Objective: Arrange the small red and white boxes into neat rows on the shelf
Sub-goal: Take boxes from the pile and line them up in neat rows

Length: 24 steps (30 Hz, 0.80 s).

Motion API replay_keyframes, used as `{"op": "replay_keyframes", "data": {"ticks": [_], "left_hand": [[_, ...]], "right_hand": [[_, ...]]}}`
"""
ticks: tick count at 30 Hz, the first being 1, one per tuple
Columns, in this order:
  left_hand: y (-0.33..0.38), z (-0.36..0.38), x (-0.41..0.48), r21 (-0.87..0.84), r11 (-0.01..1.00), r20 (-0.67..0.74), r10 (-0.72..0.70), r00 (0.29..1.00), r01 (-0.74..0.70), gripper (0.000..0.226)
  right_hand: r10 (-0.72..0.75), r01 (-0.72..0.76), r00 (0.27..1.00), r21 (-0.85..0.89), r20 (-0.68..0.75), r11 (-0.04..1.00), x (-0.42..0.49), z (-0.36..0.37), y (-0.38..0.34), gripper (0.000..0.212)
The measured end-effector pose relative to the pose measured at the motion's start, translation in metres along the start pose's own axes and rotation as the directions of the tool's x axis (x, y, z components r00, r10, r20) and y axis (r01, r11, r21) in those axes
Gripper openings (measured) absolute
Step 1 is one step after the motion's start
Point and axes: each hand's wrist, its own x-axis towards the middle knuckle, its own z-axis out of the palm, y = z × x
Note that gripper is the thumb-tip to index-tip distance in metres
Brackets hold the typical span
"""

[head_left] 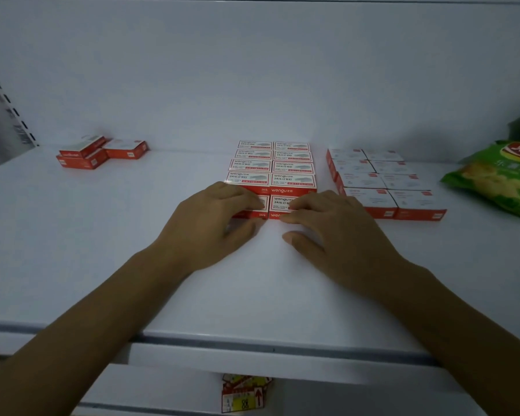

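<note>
Shelf (102,235), white and dim under a plain white back wall (252,70), carries a two-column block of red and white boxes (291,168). Left hand (213,223) grips the front-left box (262,214); right hand (333,226) rests relaxed on the front-right box (281,202).

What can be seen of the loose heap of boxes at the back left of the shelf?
The heap is at least three small cardboard-looking boxes with red sides and white printed tops, the print too blurred to read. Two lie flat on the white shelf; a third rests tilted on the left one. They sit askew and close together near the back wall, beside the slotted upright. Neither the left hand nor the right hand touches it; both are at the centre block.
</note>
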Motion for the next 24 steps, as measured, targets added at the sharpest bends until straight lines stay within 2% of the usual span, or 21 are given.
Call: {"op": "replay_keyframes", "data": {"ticks": [6,9,14,17,19,24], "left_hand": [[0.001,0.0,0.0,0.025,1.0,0.019,0.001,1.0,-0.001,0.04],[0.001,0.001,0.0,0.02,1.0,0.031,-0.008,0.999,0.007,0.037],[0.003,-0.001,0.003,0.05,0.999,0.071,-0.003,0.997,0.0,0.03],[0.001,-0.012,0.0,0.067,0.998,0.069,0.004,0.998,-0.008,0.035],[-0.007,-0.027,-0.004,0.081,0.997,0.061,-0.009,0.998,0.004,0.039],[-0.064,-0.075,-0.034,0.153,0.977,0.079,-0.165,0.983,0.151,0.045]], "right_hand": [[0.043,-0.043,0.999,0.004,-0.032,0.999,0.003,-0.002,-0.005,0.037],[0.067,-0.067,0.996,-0.011,0.057,0.998,0.006,-0.012,-0.012,0.043],[0.127,-0.114,0.958,-0.064,0.259,0.991,0.031,-0.035,-0.016,0.033],[0.113,-0.091,0.983,-0.151,0.144,0.984,0.047,-0.038,-0.032,0.027],[0.082,-0.073,0.995,-0.142,0.062,0.987,0.058,-0.036,-0.049,0.027],[0.047,-0.049,0.992,0.013,0.114,0.999,0.095,-0.013,-0.101,0.032]]}}
